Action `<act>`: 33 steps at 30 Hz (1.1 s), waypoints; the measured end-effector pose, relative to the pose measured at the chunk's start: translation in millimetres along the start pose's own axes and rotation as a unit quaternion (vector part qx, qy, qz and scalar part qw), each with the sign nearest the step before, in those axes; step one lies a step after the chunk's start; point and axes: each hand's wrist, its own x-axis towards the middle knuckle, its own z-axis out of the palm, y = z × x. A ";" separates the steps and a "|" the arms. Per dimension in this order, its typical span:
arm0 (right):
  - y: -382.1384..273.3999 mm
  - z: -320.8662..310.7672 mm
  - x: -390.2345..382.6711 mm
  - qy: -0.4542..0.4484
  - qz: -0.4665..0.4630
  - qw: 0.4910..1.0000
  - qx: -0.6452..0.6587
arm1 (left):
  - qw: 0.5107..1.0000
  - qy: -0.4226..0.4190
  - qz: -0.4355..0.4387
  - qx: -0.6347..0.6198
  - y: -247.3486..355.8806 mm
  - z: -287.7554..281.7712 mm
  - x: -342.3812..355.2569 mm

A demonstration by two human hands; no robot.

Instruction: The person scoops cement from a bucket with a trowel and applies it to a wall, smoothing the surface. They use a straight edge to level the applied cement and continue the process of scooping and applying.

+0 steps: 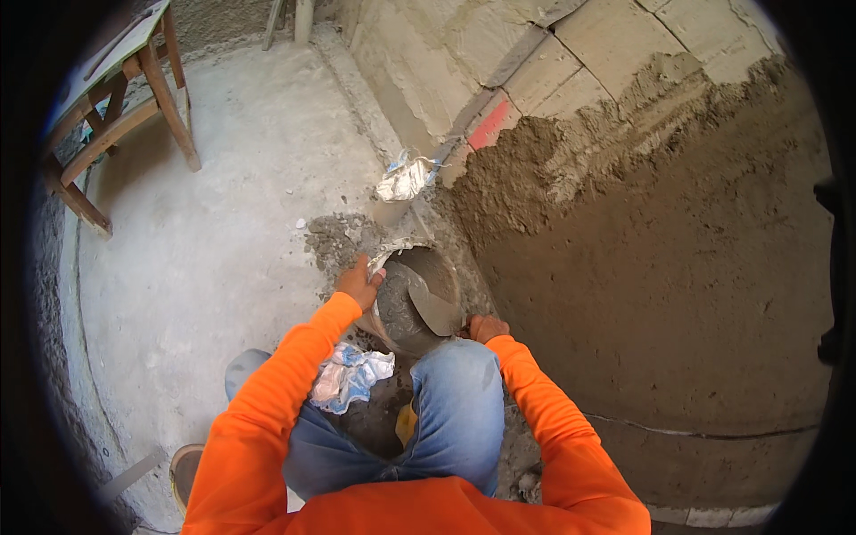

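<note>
Your hands are apart, one on each side of the bucket (430,263), which sits on the floor (205,232) just past your knees. Your left hand (359,286) clamps its rim; your right hand (487,328) closes on the trowel (434,309), its blade over the grey mortar (399,310) inside. A crumpled bag (353,374) lies near your left knee; the mortared wall (660,303) stands right.

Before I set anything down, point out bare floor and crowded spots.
Largest bare patch: the grey floor between the wooden-legged table and the left hand. Crowded: around the bucket, with grey crumbs, two crumpled bags, the right hand and a knee close by.
</note>
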 end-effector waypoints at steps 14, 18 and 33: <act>-36.6 20.3 -16.3 0.028 -0.016 0.980 0.196 | 1.000 -0.005 0.003 -0.002 -9.8 4.2 6.9; -55.8 -58.2 -39.5 0.072 -0.007 0.986 0.150 | 0.998 0.045 -0.032 -0.038 -42.5 -9.4 24.1; 8.8 -327.5 -54.0 -0.056 -0.186 0.746 0.638 | 0.984 0.095 -0.138 -0.063 -148.3 -28.0 68.3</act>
